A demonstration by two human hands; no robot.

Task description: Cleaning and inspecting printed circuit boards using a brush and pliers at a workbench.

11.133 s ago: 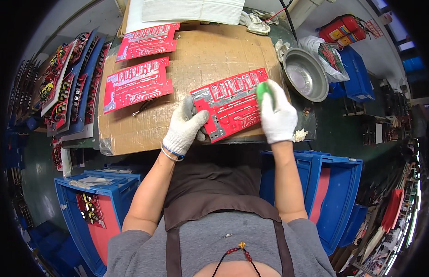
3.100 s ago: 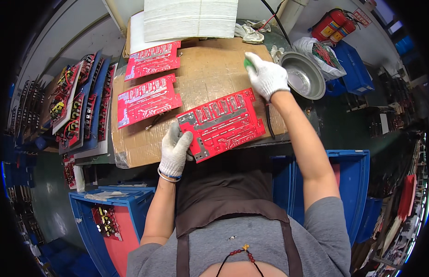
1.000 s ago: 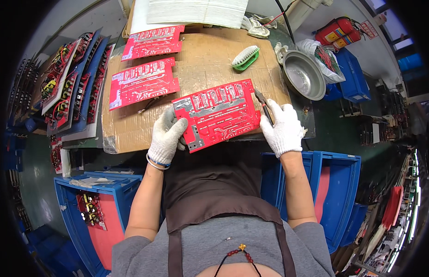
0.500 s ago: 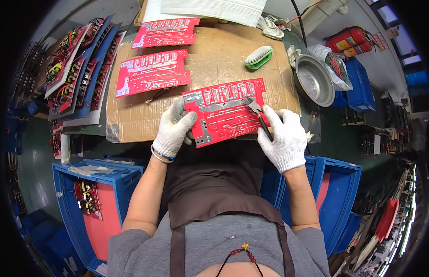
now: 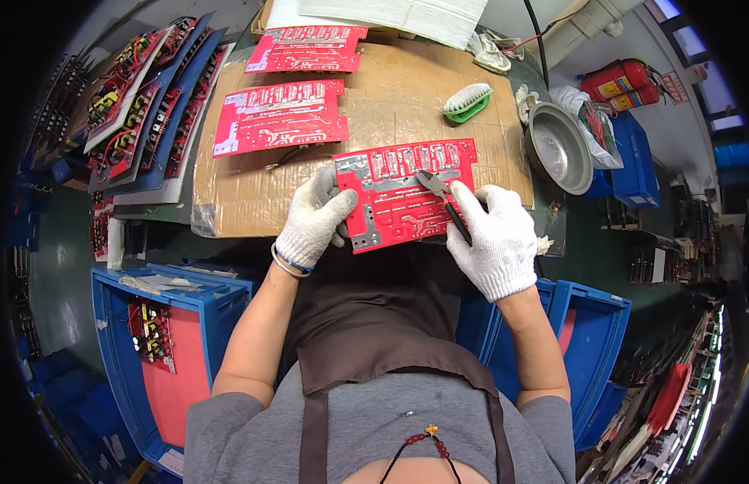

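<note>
A red circuit board (image 5: 402, 208), solder side up, is tilted over the front edge of the cardboard-covered table. My left hand (image 5: 316, 211), in a white knit glove, pinches the board's left edge, thumb on top. In my gloved right hand (image 5: 497, 240) is a pair of side cutters (image 5: 448, 202) with dark red and black handles. Their jaws lie over the board's upper right part, by the row of silver solder patches. Whether the jaws touch the board I cannot tell. Two more red boards, one nearer (image 5: 281, 118) and one farther (image 5: 308, 50), lie at the back left.
A green brush (image 5: 468, 103) with pale bristles rests on the cardboard (image 5: 406, 89). At the table's right stands a metal bowl (image 5: 558, 147) beside a white bag (image 5: 586, 121). Boards stand stacked at the left (image 5: 144, 109). Blue crates flank me, one left (image 5: 116, 323), one right (image 5: 604, 331).
The board and my left hand appear slightly farther right, as the whole view has shifted. The cutters' jaws have moved left across the board, toward its middle.
</note>
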